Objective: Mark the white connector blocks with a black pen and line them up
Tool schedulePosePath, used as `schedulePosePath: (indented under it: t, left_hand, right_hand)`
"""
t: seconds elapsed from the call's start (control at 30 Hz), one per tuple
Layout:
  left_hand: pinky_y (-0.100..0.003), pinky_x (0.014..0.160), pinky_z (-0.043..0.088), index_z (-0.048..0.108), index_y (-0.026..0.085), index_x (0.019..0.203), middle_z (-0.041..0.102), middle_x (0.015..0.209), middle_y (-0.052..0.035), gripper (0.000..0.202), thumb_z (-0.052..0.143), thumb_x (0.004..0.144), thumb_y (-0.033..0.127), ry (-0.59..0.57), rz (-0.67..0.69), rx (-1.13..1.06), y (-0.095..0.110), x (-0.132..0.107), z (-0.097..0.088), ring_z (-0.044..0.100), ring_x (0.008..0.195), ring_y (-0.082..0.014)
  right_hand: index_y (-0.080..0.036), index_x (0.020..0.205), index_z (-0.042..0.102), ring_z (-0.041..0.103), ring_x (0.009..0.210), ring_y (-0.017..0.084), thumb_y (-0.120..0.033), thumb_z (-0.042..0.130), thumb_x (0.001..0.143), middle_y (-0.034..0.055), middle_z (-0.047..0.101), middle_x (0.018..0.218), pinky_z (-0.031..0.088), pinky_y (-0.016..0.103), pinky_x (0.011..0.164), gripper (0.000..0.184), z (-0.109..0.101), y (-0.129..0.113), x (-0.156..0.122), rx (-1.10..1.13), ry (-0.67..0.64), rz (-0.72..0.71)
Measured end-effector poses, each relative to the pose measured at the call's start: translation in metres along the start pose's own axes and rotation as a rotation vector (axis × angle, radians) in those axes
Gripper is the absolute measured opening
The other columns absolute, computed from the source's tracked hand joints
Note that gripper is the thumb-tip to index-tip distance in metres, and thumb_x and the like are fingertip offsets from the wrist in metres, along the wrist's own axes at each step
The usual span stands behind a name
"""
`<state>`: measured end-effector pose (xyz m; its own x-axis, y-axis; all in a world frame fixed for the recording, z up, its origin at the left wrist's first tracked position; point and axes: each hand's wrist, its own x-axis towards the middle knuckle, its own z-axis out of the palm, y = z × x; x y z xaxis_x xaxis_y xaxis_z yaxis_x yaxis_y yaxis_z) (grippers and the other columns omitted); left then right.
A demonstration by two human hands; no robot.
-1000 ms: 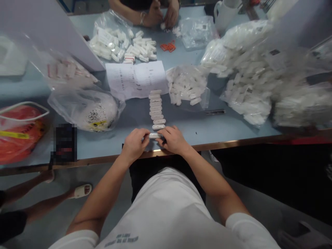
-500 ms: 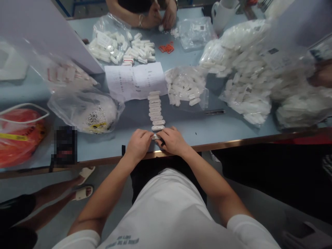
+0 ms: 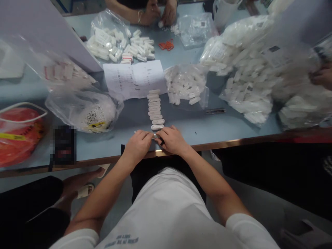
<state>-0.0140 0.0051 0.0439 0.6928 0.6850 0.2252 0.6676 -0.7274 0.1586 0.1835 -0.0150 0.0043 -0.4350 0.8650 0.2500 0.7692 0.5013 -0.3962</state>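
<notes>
A: We're live at the table, all eyes on the row of white plastic pieces (image 3: 155, 109) laid out on the pale blue tabletop (image 3: 193, 133). At the row's near end, the left hand (image 3: 138, 146) and the right hand (image 3: 172, 140) meet, knuckles up, closed together over the end piece (image 3: 156, 136).

B: Only a sliver of that piece shows between the fingers, so I'd hedge on how firm the hold is. It looks like a light, stiff little strip, pierced with rows of tiny holes and perhaps brittle if bent. Best taken by its two short ends.

A: Smooth plastic, too, so it could skate about on that surface. Beyond the row's far end lies a printed paper sheet (image 3: 135, 79). Just right of the row, a clear bag (image 3: 185, 84) bulges with more white pieces, and further right sits a slim tool (image 3: 214, 111).

B: Well past the far end, a co-worker's hands (image 3: 168, 14) are busy near a loose heap of white pieces (image 3: 138, 48) and some orange bits (image 3: 166, 45).
</notes>
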Motion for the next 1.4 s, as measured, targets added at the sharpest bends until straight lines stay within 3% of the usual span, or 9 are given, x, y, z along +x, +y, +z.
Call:
schedulePosePath:
  t: [0.13, 0.3, 0.67, 0.9, 1.17, 1.4]
  left_hand:
    - [-0.032, 0.08, 0.051, 0.066, 0.015, 0.101, 0.072, 0.096, -0.0073, 0.018, 0.049, 0.095, 0.014, 0.072, 0.033, -0.01, -0.001, -0.002, 0.003, 0.059, 0.084, -0.0197]
    - [-0.032, 0.08, 0.051, 0.066, 0.015, 0.1, 0.071, 0.093, -0.007, 0.016, 0.052, 0.093, 0.013, 0.11, -0.018, -0.022, -0.002, -0.003, 0.011, 0.059, 0.084, -0.0202]
    - [-0.036, 0.075, 0.045, 0.065, 0.014, 0.088, 0.065, 0.082, -0.0109, 0.027, 0.039, 0.096, 0.011, -0.047, 0.007, 0.091, 0.008, 0.005, -0.002, 0.054, 0.078, -0.0229]
    - [-0.039, 0.076, 0.046, 0.066, 0.014, 0.092, 0.066, 0.089, -0.0137, 0.029, 0.038, 0.096, 0.011, -0.085, 0.05, 0.064, 0.007, 0.006, -0.003, 0.058, 0.084, -0.0241]
    - [-0.038, 0.084, 0.051, 0.066, 0.014, 0.108, 0.071, 0.106, -0.0131, 0.028, 0.04, 0.098, 0.015, -0.019, 0.079, 0.002, -0.003, 0.002, 0.007, 0.062, 0.091, -0.0214]
    - [-0.032, 0.087, 0.054, 0.066, 0.02, 0.112, 0.072, 0.106, -0.0065, 0.027, 0.044, 0.097, 0.02, 0.079, -0.064, -0.065, -0.017, -0.012, 0.007, 0.065, 0.093, -0.0176]
  right_hand:
    - [-0.017, 0.1, 0.064, 0.055, 0.082, 0.019, -0.033, 0.047, 0.099, 0.0063, 0.066, 0.086, 0.027, 0.034, 0.077, 0.023, 0.0, -0.001, 0.001, 0.006, -0.009, 0.002]
    - [-0.017, 0.101, 0.064, 0.055, 0.083, 0.02, -0.034, 0.045, 0.1, 0.0072, 0.067, 0.088, 0.028, 0.035, 0.077, 0.025, 0.001, 0.0, 0.0, 0.01, -0.007, 0.003]
    - [-0.017, 0.102, 0.064, 0.056, 0.084, 0.02, -0.036, 0.042, 0.101, 0.0077, 0.067, 0.09, 0.028, 0.035, 0.077, 0.029, 0.0, 0.0, 0.001, 0.01, -0.04, 0.016]
    - [-0.016, 0.101, 0.064, 0.055, 0.084, 0.02, -0.032, 0.045, 0.099, 0.0078, 0.066, 0.089, 0.028, 0.035, 0.077, 0.026, -0.003, -0.001, 0.002, -0.004, -0.058, 0.019]
    - [-0.017, 0.102, 0.064, 0.055, 0.083, 0.02, -0.032, 0.044, 0.099, 0.0076, 0.067, 0.089, 0.028, 0.035, 0.078, 0.025, 0.0, 0.001, 0.0, -0.006, -0.035, 0.002]
    - [-0.017, 0.098, 0.064, 0.054, 0.079, 0.019, -0.038, 0.043, 0.101, 0.0068, 0.067, 0.086, 0.027, 0.035, 0.075, 0.03, -0.002, 0.0, 0.002, -0.004, -0.028, 0.007]
